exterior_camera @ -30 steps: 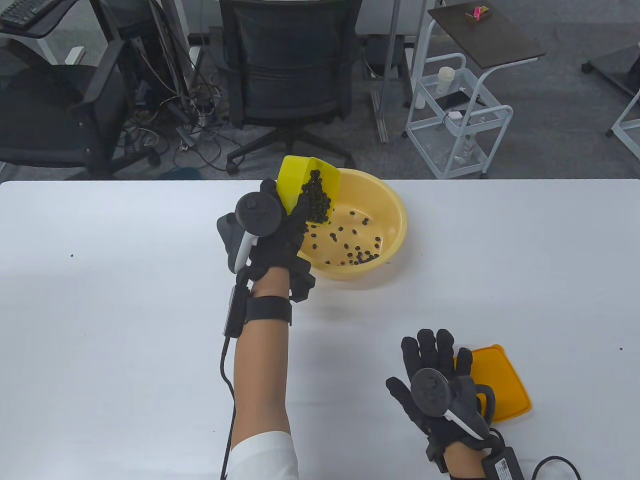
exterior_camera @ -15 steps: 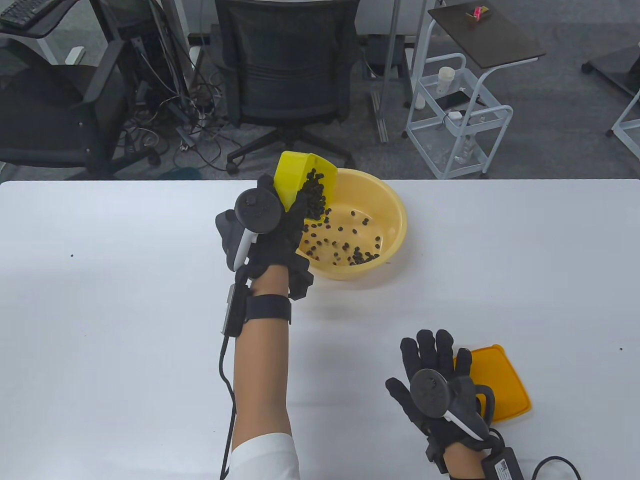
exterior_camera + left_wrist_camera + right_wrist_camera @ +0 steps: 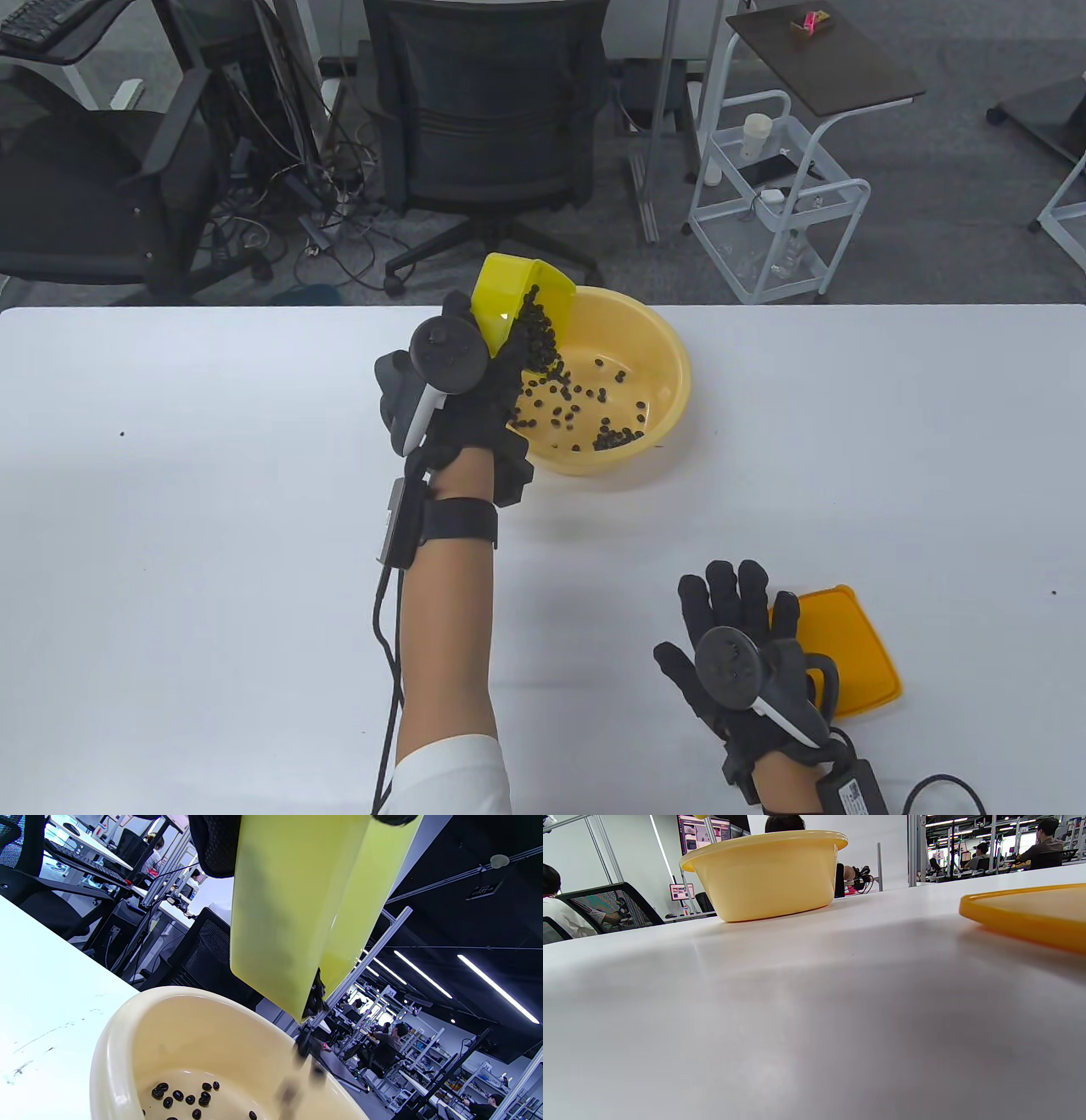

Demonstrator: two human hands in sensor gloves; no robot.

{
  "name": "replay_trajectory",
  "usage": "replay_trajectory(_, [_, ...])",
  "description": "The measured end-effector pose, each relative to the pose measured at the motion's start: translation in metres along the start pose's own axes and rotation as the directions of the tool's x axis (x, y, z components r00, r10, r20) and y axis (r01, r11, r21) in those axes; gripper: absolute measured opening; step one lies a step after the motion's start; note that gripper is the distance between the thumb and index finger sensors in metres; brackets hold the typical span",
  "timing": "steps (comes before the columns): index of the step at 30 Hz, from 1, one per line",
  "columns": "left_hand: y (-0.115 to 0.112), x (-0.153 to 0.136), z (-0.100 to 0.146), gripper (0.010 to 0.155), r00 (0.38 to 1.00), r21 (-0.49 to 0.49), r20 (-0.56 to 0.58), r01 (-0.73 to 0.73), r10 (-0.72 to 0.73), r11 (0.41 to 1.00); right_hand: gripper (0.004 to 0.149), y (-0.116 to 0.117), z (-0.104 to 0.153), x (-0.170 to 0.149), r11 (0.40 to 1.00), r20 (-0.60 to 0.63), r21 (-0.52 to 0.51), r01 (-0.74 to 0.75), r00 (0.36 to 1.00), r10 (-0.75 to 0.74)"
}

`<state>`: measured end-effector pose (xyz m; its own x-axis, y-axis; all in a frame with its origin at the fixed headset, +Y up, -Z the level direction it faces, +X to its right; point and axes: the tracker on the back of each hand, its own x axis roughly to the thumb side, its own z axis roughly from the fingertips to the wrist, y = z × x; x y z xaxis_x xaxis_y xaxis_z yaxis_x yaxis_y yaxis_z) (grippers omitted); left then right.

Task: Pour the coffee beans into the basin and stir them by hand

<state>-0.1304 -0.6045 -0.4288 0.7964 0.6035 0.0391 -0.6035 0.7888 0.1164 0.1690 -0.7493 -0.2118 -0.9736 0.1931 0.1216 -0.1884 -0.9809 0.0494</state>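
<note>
L hand (image 3: pixel 475 399) tilts box (image 3: pixel 509 297), pouring.

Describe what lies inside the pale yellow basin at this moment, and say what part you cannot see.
Scattered coffee beans lie on the basin floor. The tilted yellow container and left hand hide its near-left part.

Left hand (image 3: pixel 471 390) covers the near left rim of the basin (image 3: pixel 670 340) and the lower side of the yellow container (image 3: pixel 501 293); its fingers are hidden behind the container. In the left wrist view the container top is cut off by the top edge, the falling coffee beans (image 3: pixel 292 1090) are a blur, and the basin runs off the bottom edge. Right hand (image 3: pixel 747 654) hides the near left corner of the orange lid (image 3: pixel 848 645); the right wrist view cuts the lid at its right edge.
</note>
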Motion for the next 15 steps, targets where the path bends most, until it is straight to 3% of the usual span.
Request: replay_trajectory(15, [0.0056, 0.0008, 0.0001, 0.077, 1.0, 0.015, 0.001, 0.019, -0.019, 1.0, 0.08, 0.0, 0.0014, 0.0039, 1.0, 0.022, 0.007, -0.008, 1.0, 0.007])
